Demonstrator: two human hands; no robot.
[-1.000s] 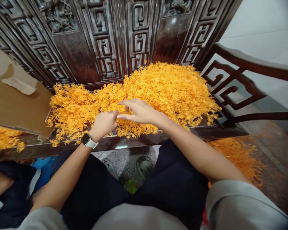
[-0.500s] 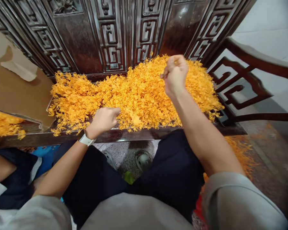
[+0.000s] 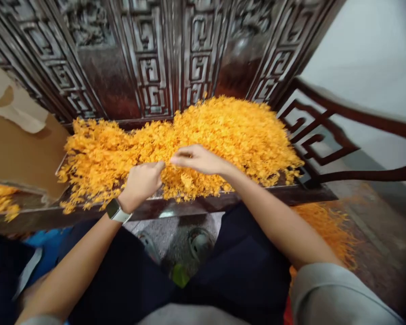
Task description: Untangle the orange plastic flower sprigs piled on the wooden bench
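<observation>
I positioned the left hand point(image 3: 144, 183), fingers curled, just beside the right hand point(image 3: 201, 159), fingers bent inward, near the front edge of the desk point(image 3: 186, 207). I could not tell whether either gripped anything. Orange flowers point(image 3: 237, 131) lay heaped toward the back edge. Light fingertip pressure seemed advisable.

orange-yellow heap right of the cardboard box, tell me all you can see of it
The orange-yellow heap is countless curly, flower-like pieces, perhaps plastic, lying loose on the dark wooden bench. It mounds highest at right, lower at left, stragglers along the front. Left grip and right grip are over its front; contact is unclear.
</observation>
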